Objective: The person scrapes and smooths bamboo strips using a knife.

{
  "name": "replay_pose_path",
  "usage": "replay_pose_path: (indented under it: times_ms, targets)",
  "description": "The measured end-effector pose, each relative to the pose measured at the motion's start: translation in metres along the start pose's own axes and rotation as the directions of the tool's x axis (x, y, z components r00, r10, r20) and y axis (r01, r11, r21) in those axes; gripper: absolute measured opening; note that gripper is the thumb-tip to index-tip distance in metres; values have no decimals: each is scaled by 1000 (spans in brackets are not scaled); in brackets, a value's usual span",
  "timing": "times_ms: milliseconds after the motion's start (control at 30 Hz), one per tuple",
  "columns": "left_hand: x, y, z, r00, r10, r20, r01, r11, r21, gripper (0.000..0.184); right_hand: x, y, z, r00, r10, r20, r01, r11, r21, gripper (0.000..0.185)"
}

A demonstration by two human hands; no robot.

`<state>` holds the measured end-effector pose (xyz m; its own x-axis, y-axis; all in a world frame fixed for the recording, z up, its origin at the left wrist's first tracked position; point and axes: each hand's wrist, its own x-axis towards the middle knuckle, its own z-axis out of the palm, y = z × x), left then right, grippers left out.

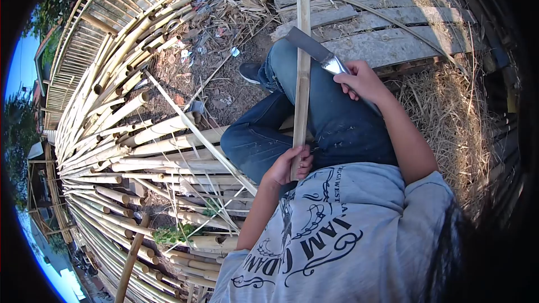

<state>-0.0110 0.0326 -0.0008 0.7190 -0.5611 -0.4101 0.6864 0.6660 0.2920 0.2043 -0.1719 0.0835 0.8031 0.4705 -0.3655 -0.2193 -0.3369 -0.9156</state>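
Note:
A long split bamboo strip [302,84] stands lengthwise across the lap, over the jeans. My left hand [290,165] is wrapped round its near end, close to the shirt. In my right hand [360,81] is the handle of a machete [312,46] with a broad, dark blade. The blade lies across the strip at its upper part, its tip reaching past the left edge; whether it touches the strip I cannot tell. The strip's far end rests over or above the wooden slats.
Many bamboo poles [163,143] lie fanned out on the left. Wooden planks [382,43] form a platform ahead. Dry straw [443,129] covers ground at right. Shavings and litter [224,33] lie ahead on the left, near a bamboo fence [84,50]. A thin strip [193,126] leans beside the left knee.

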Motion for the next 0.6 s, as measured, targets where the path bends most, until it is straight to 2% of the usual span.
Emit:
replay_pose_path:
  times_ms: [133,267,333,367,433,467,533,567,600]
  targets:
    - [3,5,-5,991,-100,90,101,995,-11,39,-6,1,5,990,-44,-133,50,998,39,14]
    - [2,3,-4,994,-84,73,85,996,-18,42,-6,2,13,978,-107,-179,101,994,-43,18]
    - [-4,4,3,998,-33,-47,38,994,101,43,-2,3,20,846,-460,-270,315,840,-441,18]
    - [-4,3,3,998,-27,-49,32,995,98,43,-2,3,20,847,-461,-264,319,838,-442,18]
    - [-3,3,3,998,-9,-68,18,991,134,43,-5,-14,25,767,-601,-226,366,698,-616,20]
    - [-3,3,4,998,0,-67,9,991,135,43,-2,-15,25,764,-607,-220,373,693,-617,20]
    - [-1,4,9,996,-22,-92,36,988,153,44,5,-18,25,651,-751,-110,484,522,-702,24]
    - [0,5,8,995,-24,-93,39,986,165,44,9,-20,22,647,-754,-112,487,522,-700,24]
    - [1,7,9,995,-22,-94,38,985,171,44,11,-27,21,741,-667,-73,403,530,-746,24]
